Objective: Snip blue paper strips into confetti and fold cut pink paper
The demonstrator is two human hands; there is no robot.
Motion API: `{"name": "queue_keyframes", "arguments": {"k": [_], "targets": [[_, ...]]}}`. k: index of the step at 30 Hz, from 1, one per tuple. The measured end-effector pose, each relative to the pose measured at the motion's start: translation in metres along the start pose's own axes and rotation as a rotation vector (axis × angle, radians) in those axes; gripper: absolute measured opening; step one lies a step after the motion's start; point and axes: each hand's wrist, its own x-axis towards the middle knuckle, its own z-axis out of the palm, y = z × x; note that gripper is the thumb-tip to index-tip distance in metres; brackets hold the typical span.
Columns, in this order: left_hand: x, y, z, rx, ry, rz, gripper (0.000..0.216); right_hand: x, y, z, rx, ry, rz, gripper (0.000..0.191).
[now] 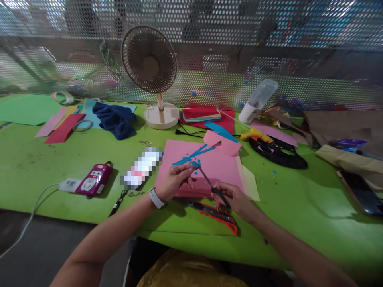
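My left hand [179,177] pinches a small piece of blue paper [196,164] between thumb and fingers. In my right hand [229,197] are black-handled scissors [221,197], their blades pointing up and left to that blue piece. Below both hands lies a stack of pink paper [175,153]. Tiny blue squares are scattered on it, beside a few longer blue strips [191,156]. A cutter with a red-orange edge [223,219] lies on the table just under my right hand. Whether the blades are apart I cannot make out.
On the green table [125,215] stand a fan [161,115] and a white holder [249,113]. Left of the paper are a phone [143,167], a purple power strip [94,179] and a dark blue cloth [116,119]. A yellow glue gun [257,134] and another phone [360,193] lie right.
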Motion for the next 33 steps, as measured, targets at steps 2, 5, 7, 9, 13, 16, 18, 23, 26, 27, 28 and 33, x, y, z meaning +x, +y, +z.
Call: {"name": "queue_keyframes", "arguments": {"k": [2, 5, 7, 9, 13, 16, 18, 23, 26, 27, 28, 33], "targets": [[-0.0002, 0.0000, 0.0002, 0.003, 0.003, -0.004, 0.022, -0.0002, -0.0015, 0.0003, -0.011, -0.003, -0.006, 0.047], [-0.0003, -0.0002, 0.0002, 0.011, 0.014, -0.005, 0.024, -0.0001, -0.0022, 0.0001, -0.016, -0.006, 0.001, 0.047], [-0.0001, -0.0005, -0.0001, 0.012, 0.017, -0.005, 0.024, 0.0002, -0.0014, -0.0001, -0.016, -0.004, -0.007, 0.047], [0.0004, -0.0010, -0.0007, 0.009, 0.014, -0.007, 0.024, 0.0004, -0.0006, -0.0001, -0.015, -0.009, -0.021, 0.047], [0.0014, -0.0019, -0.0014, 0.000, 0.017, -0.008, 0.023, 0.0002, -0.0017, 0.0004, -0.013, -0.011, -0.025, 0.046], [0.0017, -0.0015, -0.0008, -0.002, 0.027, -0.010, 0.023, 0.0000, -0.0034, 0.0011, -0.017, 0.001, -0.023, 0.046], [0.0015, -0.0009, -0.0001, -0.003, 0.033, -0.014, 0.023, 0.0003, -0.0040, 0.0015, -0.021, 0.012, -0.026, 0.047], [0.0012, -0.0005, -0.0004, -0.003, 0.040, -0.029, 0.023, 0.0013, -0.0048, 0.0010, -0.033, 0.046, -0.016, 0.049], [0.0016, -0.0008, -0.0014, -0.008, 0.046, -0.020, 0.022, 0.0019, -0.0039, -0.0004, -0.025, 0.049, -0.031, 0.048], [0.0017, -0.0009, -0.0016, -0.007, 0.046, -0.018, 0.022, 0.0022, -0.0030, -0.0009, -0.021, 0.048, -0.038, 0.047], [0.0019, -0.0008, -0.0017, -0.005, 0.047, -0.017, 0.022, 0.0025, -0.0020, -0.0014, -0.019, 0.046, -0.042, 0.047], [0.0027, -0.0010, -0.0019, -0.003, 0.052, -0.020, 0.024, 0.0042, 0.0020, -0.0022, -0.022, 0.046, -0.063, 0.045]]}}
